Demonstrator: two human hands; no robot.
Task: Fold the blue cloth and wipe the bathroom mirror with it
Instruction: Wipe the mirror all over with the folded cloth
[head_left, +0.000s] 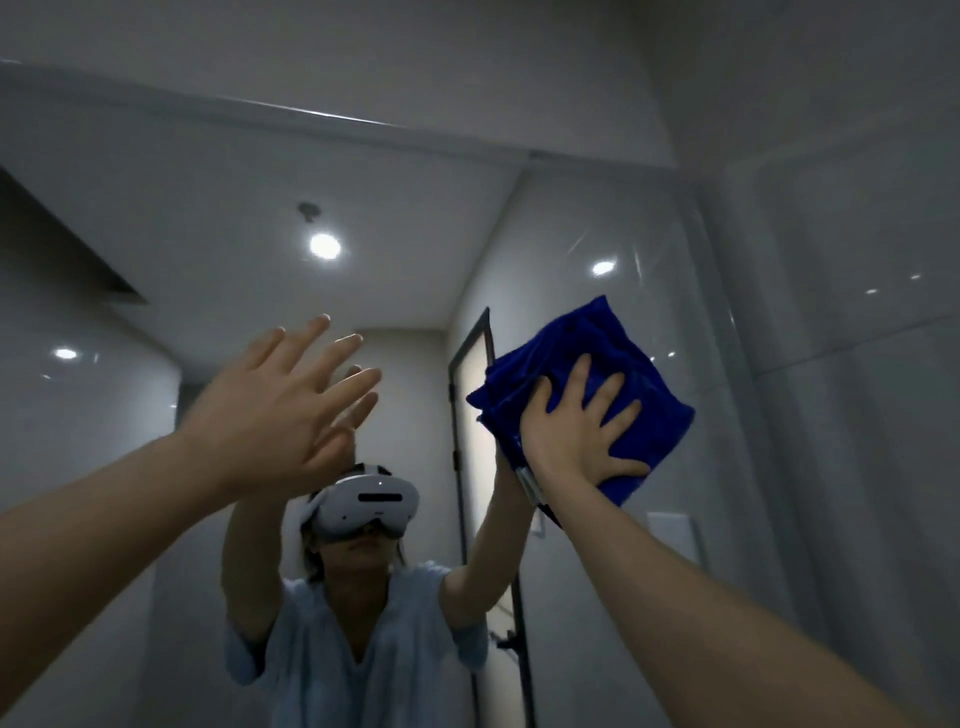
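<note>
right hand (576, 431) flat, grip wide, pressing folded blue cloth (597, 338) on mirror (415, 234); left hand (270, 405) raised, grip wide, holding nothing

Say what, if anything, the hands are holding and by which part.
The right hand presses the blue cloth to the mirror, palm flat on its lower middle; left hand holds nothing.

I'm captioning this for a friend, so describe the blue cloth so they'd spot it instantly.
Find the big bathroom mirror filling the view. Toward its right side, the right hand presses a folded cloth flat on the glass. It is the only deep-blue thing among grey surfaces.
</note>
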